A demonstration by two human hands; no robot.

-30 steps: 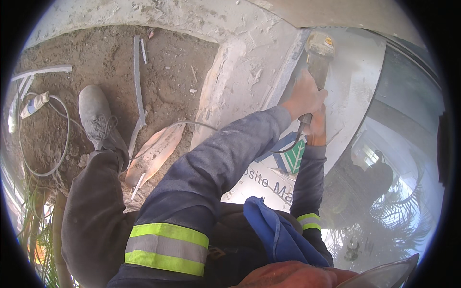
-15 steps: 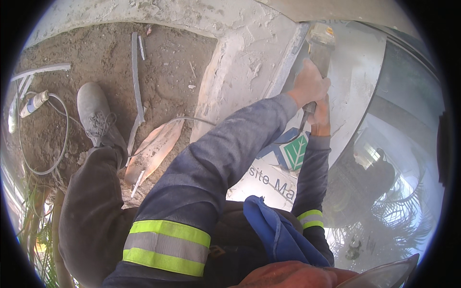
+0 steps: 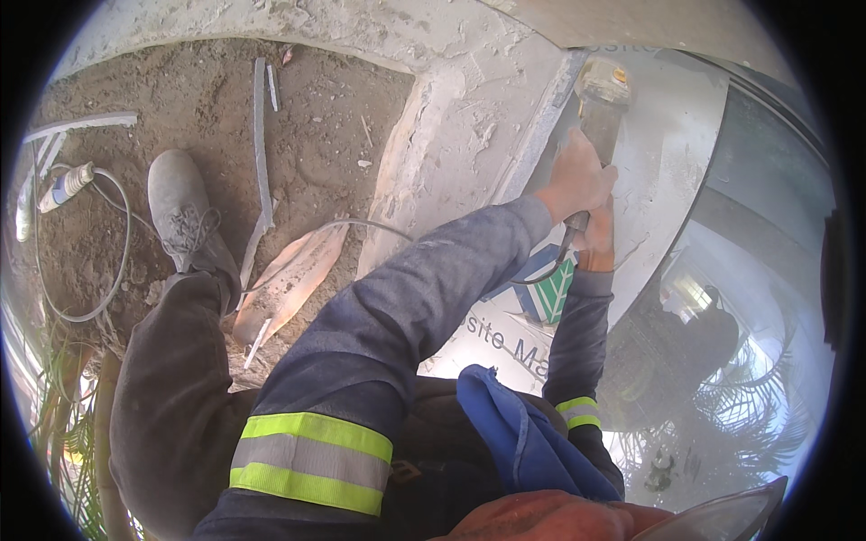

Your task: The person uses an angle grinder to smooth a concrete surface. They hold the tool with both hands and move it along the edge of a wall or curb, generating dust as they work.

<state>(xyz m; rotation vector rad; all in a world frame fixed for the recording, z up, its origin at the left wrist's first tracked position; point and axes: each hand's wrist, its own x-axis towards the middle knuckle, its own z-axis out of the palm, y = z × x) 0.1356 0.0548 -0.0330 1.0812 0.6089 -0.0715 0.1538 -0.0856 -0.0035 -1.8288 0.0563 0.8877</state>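
Tool (image 3: 600, 124) at one o'clock: left hand (image 3: 580, 177) gripping its body, right hand (image 3: 598, 236) gripping its rear (cord (image 3: 566, 246) curving toward seven o'clock).

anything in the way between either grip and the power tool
Nothing visible: the left grip is closed around the power tool; the right grip is at its rear end, mostly hidden. The cord trails from that end.
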